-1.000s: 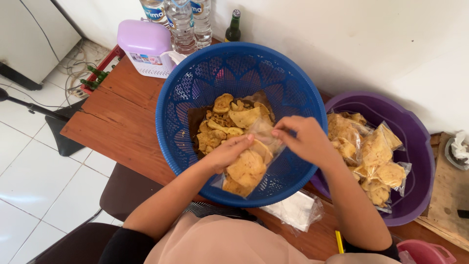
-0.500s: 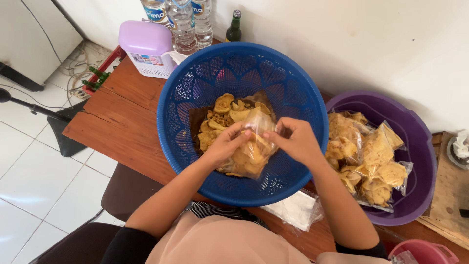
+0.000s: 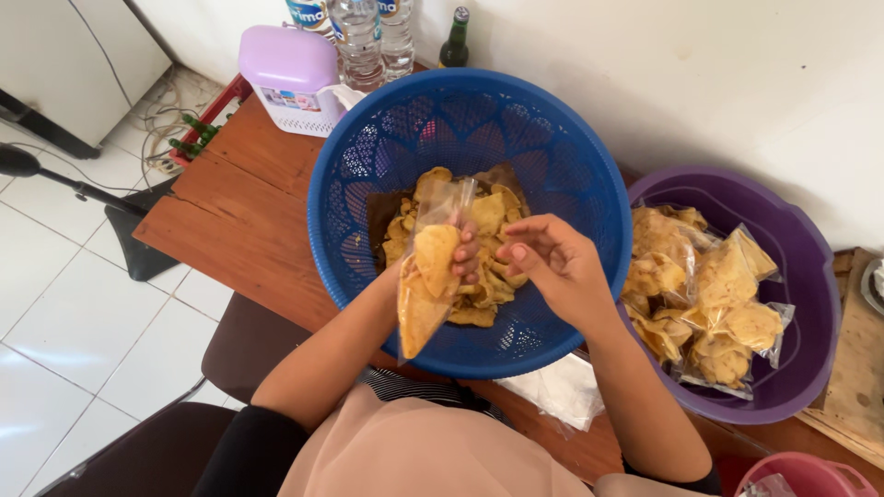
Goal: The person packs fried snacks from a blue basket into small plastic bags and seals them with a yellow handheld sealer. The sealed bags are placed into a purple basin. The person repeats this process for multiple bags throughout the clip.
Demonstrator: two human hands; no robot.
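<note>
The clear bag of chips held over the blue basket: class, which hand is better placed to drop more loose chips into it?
The right hand. It is free, hovering over the loose chips in the blue basket, beside the clear bag, which the left hand holds up.

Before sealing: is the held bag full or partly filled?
Partly filled: chips sit low in the clear bag held by the left hand; its top is empty.

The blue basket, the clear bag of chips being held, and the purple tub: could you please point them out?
blue basket [image 3: 368,147], head view, bare inner wall at upper left.
clear bag of chips [image 3: 425,285], head view, middle of the bag.
purple tub [image 3: 727,193], head view, far inner wall.
</note>
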